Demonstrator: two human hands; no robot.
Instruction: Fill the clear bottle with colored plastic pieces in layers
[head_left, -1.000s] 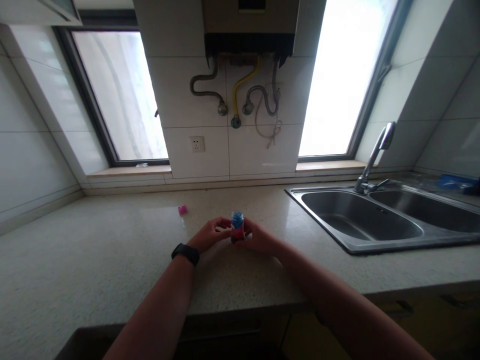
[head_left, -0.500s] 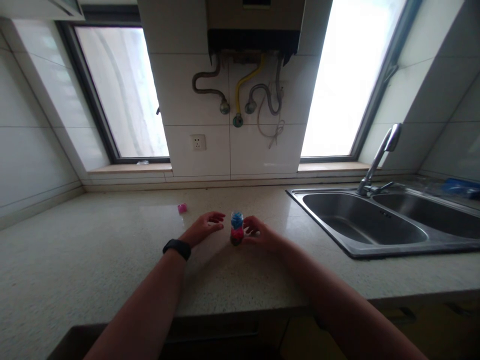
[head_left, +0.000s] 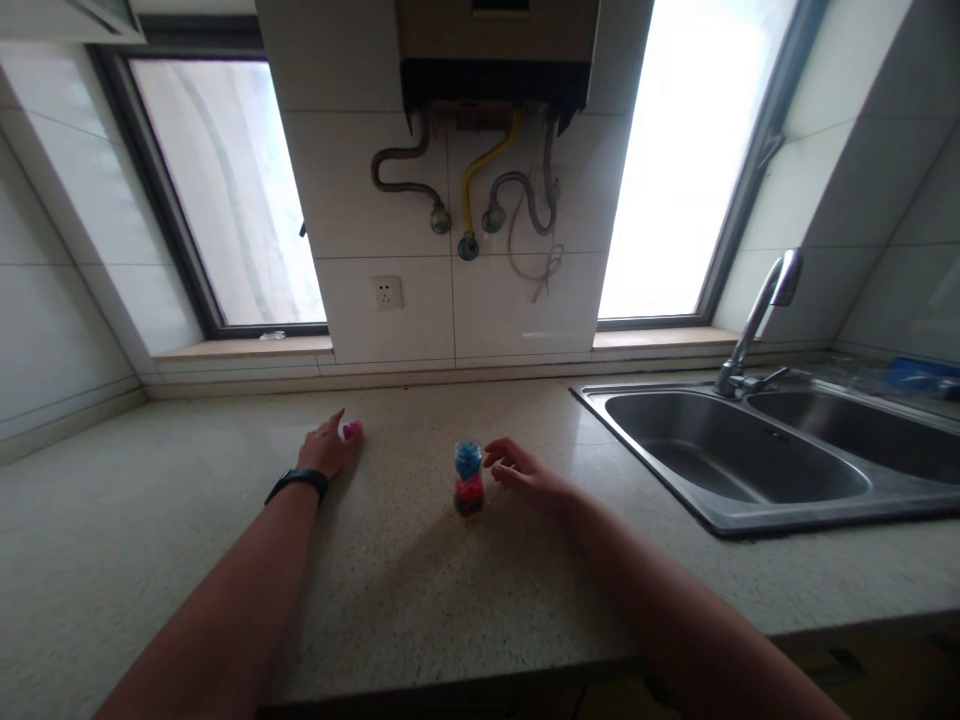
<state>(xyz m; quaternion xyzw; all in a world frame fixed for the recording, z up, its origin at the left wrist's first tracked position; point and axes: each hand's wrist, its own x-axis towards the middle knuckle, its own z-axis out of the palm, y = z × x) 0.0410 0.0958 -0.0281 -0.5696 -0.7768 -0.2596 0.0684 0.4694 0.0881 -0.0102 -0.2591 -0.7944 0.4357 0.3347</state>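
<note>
A small clear jar (head_left: 469, 479) with blue and pink filling stands upright on the speckled countertop (head_left: 225, 540). My right hand (head_left: 517, 470) rests just right of the jar, fingers loosely curled and apart from it, holding nothing. My left hand (head_left: 327, 448), with a black watch at the wrist, has reached out to the left and touches a small pink cap (head_left: 352, 431) lying on the counter; its fingers close around the cap.
A steel double sink (head_left: 750, 465) with a tap (head_left: 757, 320) takes up the right side of the counter. A wall socket (head_left: 386, 293), pipes and a water heater hang on the tiled wall between two windows. Something blue (head_left: 919, 378) lies behind the sink.
Both hands have let go of the jar. My left hand moved left to the pink cap; my right hand drew slightly away from the jar, which stays standing.
</note>
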